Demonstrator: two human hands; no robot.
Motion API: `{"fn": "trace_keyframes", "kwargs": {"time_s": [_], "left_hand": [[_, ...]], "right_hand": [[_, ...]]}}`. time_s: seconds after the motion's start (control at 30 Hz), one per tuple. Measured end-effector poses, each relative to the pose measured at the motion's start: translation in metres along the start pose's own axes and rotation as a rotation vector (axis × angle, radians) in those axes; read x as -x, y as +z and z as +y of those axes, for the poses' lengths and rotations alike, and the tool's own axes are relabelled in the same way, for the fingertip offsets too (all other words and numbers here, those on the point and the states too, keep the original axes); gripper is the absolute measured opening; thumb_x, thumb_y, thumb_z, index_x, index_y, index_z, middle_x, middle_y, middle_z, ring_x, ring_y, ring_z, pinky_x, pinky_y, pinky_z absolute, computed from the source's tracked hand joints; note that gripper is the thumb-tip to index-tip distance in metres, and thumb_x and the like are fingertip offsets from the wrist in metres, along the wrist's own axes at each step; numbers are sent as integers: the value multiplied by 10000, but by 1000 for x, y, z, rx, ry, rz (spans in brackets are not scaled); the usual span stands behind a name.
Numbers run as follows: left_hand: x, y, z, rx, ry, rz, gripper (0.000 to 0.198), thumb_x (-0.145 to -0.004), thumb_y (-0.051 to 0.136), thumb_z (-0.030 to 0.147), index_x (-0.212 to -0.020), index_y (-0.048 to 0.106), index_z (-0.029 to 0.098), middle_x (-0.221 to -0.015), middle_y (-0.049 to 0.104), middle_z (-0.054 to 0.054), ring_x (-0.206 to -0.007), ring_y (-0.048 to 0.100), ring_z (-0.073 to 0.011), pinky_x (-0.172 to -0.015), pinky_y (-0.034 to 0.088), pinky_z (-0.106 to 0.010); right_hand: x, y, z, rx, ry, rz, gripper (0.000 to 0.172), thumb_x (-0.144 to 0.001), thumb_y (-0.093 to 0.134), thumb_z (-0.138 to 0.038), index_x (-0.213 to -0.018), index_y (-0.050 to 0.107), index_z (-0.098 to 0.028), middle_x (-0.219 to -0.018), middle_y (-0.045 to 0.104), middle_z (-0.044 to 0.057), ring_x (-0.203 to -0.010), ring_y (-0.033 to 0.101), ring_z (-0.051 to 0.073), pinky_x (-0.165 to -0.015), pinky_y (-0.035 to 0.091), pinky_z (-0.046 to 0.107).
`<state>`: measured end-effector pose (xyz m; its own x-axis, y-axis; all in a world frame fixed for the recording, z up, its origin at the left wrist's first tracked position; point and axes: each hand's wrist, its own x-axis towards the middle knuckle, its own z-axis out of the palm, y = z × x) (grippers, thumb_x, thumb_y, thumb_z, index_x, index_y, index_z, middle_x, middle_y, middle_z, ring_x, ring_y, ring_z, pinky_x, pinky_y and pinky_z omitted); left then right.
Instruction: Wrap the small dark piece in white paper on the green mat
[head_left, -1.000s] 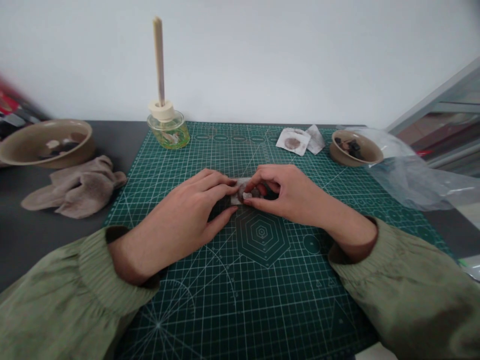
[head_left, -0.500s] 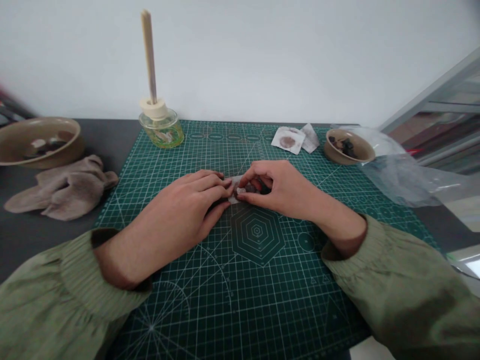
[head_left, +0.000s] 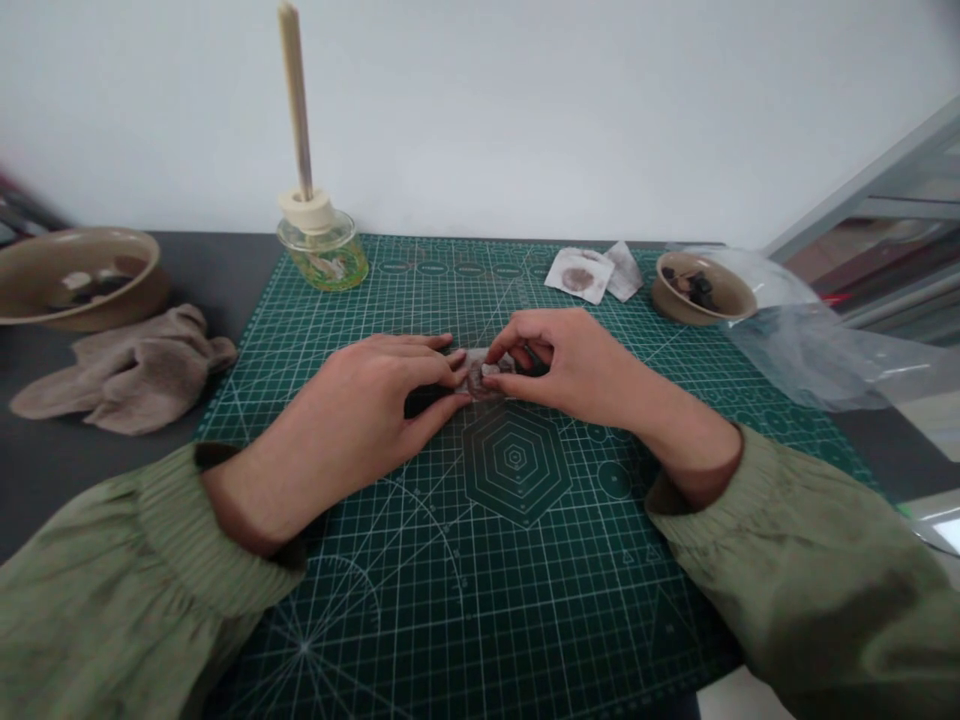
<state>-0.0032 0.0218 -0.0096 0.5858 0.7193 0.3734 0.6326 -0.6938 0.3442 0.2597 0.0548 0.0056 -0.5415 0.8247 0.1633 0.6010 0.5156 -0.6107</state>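
Note:
A small white square pad (head_left: 474,356) with a brownish patch lies on the green cutting mat (head_left: 517,570). My left hand (head_left: 382,385) steadies its left side, fingertips and thumb at the edge. Between the thumb and forefinger of my right hand (head_left: 566,360) is a small pale lump (head_left: 490,370), pinched against the brownish patch. Whether it is a stone or a wad I cannot tell. My right fingers hide part of the pad.
At the back stand a reed diffuser (head_left: 322,250) and two stained white pads (head_left: 579,275). A small bowl (head_left: 701,310) holds dark pieces, beside a clear plastic bag (head_left: 795,350). To the left are a larger bowl (head_left: 142,290) and a crumpled brown cloth (head_left: 150,375).
My right hand has shifted slightly up and right with the pale lump, showing more of the brownish patch. My left thumb has moved a little toward the pad, and the view has tilted slightly.

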Motion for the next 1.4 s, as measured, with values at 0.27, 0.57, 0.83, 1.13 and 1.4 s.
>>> {"fn": "trace_keyframes", "kwargs": {"time_s": [0.27, 0.57, 0.83, 1.13, 1.4], "left_hand": [[-1, -2, 4, -68, -38, -28, 238, -1111, 740, 395, -1195, 923, 268, -1279, 927, -85, -1302, 857, -397, -1148, 704, -622], [-2, -4, 5, -133, -103, -63, 198, -1082, 784, 427, -1148, 906, 286, -1325, 914, -99, -1267, 864, -419, -1084, 720, -619], [-1, -3, 1, -95, -91, -58, 216, -1091, 757, 448, -1174, 905, 315, -1347, 908, -92, -1291, 855, -440, -1073, 723, -657], [2, -2, -3, -90, -107, -71, 233, -1089, 733, 496, -1201, 896, 373, -1388, 894, -62, -1314, 844, -456, -1059, 727, -702], [1, -2, -1, -120, -68, -66, 224, -1108, 716, 471, -1185, 887, 349, -1363, 903, -74, -1304, 854, -428, -1046, 742, -677]], "right_hand": [[4, -1, 1, -49, 28, -27, 148, -951, 912, -309, -1029, 886, -186, -778, 689, -22, -693, 570, 140, -702, 374, 319], [3, 0, -1, -43, 49, -9, 147, -935, 924, -271, -1042, 893, -175, -771, 692, -22, -703, 574, 139, -707, 370, 321], [2, 1, -3, -47, 58, 0, 146, -950, 929, -282, -1045, 895, -177, -773, 695, -21, -722, 587, 145, -718, 376, 318], [2, 2, -3, -51, 83, -5, 149, -957, 932, -285, -1050, 901, -173, -769, 687, -29, -706, 578, 135, -703, 370, 318], [2, 2, -1, -51, 102, 13, 152, -945, 939, -292, -1041, 900, -180, -744, 667, -34, -692, 556, 133, -694, 353, 321]]}}
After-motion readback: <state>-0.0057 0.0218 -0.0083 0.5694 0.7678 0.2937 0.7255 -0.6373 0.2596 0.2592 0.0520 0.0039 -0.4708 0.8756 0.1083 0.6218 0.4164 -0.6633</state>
